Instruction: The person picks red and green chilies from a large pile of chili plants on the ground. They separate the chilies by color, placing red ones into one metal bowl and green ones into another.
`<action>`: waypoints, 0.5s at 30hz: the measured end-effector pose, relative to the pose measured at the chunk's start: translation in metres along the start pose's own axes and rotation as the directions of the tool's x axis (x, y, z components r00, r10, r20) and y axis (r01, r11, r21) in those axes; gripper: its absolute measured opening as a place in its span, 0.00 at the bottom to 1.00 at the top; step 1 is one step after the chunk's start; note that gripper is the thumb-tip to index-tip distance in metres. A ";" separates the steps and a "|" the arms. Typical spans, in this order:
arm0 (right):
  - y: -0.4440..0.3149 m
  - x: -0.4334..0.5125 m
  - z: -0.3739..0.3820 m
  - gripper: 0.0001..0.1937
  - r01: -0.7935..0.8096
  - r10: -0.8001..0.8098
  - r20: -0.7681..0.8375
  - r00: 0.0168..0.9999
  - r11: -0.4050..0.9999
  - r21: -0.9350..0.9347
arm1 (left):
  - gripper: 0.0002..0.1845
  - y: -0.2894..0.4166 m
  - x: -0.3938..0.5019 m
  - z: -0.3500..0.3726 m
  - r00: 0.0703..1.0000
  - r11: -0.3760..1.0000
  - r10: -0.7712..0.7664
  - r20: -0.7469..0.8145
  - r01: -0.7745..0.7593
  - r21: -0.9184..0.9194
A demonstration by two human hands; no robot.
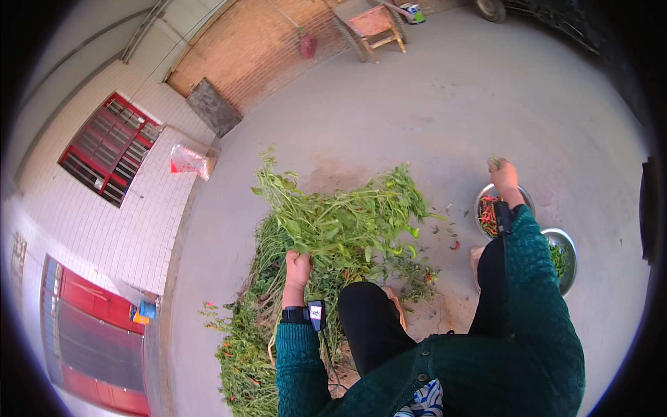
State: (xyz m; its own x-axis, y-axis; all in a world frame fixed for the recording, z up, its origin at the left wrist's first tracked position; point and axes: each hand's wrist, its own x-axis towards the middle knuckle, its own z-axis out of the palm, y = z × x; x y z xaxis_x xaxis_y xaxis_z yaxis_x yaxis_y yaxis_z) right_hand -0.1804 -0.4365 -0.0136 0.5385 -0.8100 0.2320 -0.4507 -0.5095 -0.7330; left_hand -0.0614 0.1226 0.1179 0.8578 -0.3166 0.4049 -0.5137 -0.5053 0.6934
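My left hand (298,270) grips a leafy green chilli pepper plant (338,221) by its stems, and several green peppers (411,232) hang at its right side. Under it spreads a large heap of pulled pepper plants (266,255) with scattered red peppers. Off to the right, my right hand (504,178) is closed on a small green piece (494,159), too small to identify. It is above the far edge of a metal bowl (526,194) with red peppers (488,216) inside; my forearm hides part of this bowl. Green peppers (557,259) lie in a second metal bowl (571,250).
Loose leaves and a red pepper (455,245) lie on the concrete floor (432,114) between heap and bowls. A wheelbarrow (371,23) and a paint bucket (413,13) stand at the back. A white sack (190,161) is by the tiled wall (161,219) at left.
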 end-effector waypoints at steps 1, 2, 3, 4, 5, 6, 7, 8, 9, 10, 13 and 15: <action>0.018 0.005 -0.006 0.23 -0.100 0.084 0.169 0.982 0.991 0.089 | 0.16 -0.005 -0.002 -0.010 0.969 0.942 -0.231 0.091 0.246 -0.227; 0.036 0.004 -0.010 0.25 -0.112 0.104 0.218 0.970 0.993 0.023 | 0.18 -0.008 -0.005 -0.018 0.788 0.714 -0.589 0.182 0.612 -0.340; 0.058 -0.002 -0.016 0.25 -0.126 0.111 0.264 0.958 0.991 0.039 | 0.19 -0.010 -0.005 -0.024 0.754 0.663 -0.617 0.226 0.652 -0.368; 0.083 -0.013 -0.022 0.25 -0.003 0.022 0.164 0.986 0.993 -0.119 | 0.21 -0.012 -0.006 -0.027 0.722 0.616 -0.632 0.283 0.689 -0.382; 0.109 -0.021 -0.030 0.24 -0.060 0.099 0.221 0.970 0.982 -0.179 | 0.23 -0.014 -0.006 -0.029 0.688 0.560 -0.642 0.339 0.722 -0.406; 0.137 -0.035 -0.042 0.24 -0.127 0.169 0.245 0.955 0.976 -0.178 | 0.26 -0.015 -0.008 -0.028 0.695 0.543 -0.644 0.320 0.710 -0.449; 0.164 -0.043 -0.054 0.24 -0.198 0.280 0.286 0.917 0.938 -0.284 | 0.26 -0.015 -0.010 -0.028 0.639 0.486 -0.694 0.333 0.756 -0.439; 0.191 -0.058 -0.063 0.24 -0.225 0.307 0.176 0.935 0.900 -0.373 | 0.25 -0.016 -0.012 -0.027 0.619 0.444 -0.687 0.380 0.772 -0.456; 0.217 -0.065 -0.075 0.25 -0.325 0.416 0.215 0.883 0.875 -0.360 | 0.25 -0.016 -0.015 -0.026 0.586 0.385 -0.691 0.424 0.794 -0.470; 0.240 -0.073 -0.082 0.23 -0.357 0.441 0.256 0.860 0.879 -0.315 | 0.22 -0.016 -0.017 -0.025 0.563 0.308 -0.681 0.468 0.800 -0.515; 0.287 -0.092 -0.100 0.22 -0.125 0.291 0.299 0.909 0.874 -0.470 | 0.19 -0.013 -0.023 -0.024 0.562 0.332 -0.572 0.597 0.825 -0.458; 0.284 -0.088 -0.097 0.22 0.022 0.158 0.304 0.939 0.858 -0.514 | 0.17 -0.011 -0.025 -0.023 0.519 0.280 -0.586 0.622 0.850 -0.446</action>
State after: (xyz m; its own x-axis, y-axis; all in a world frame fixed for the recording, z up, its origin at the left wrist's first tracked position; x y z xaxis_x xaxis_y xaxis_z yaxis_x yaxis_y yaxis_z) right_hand -0.4248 -0.5379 -0.1808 0.6511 -0.7533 -0.0925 -0.7406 -0.6039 -0.2947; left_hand -0.0772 0.1546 0.1144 0.7373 -0.3674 -0.5670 0.5923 -0.0521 0.8040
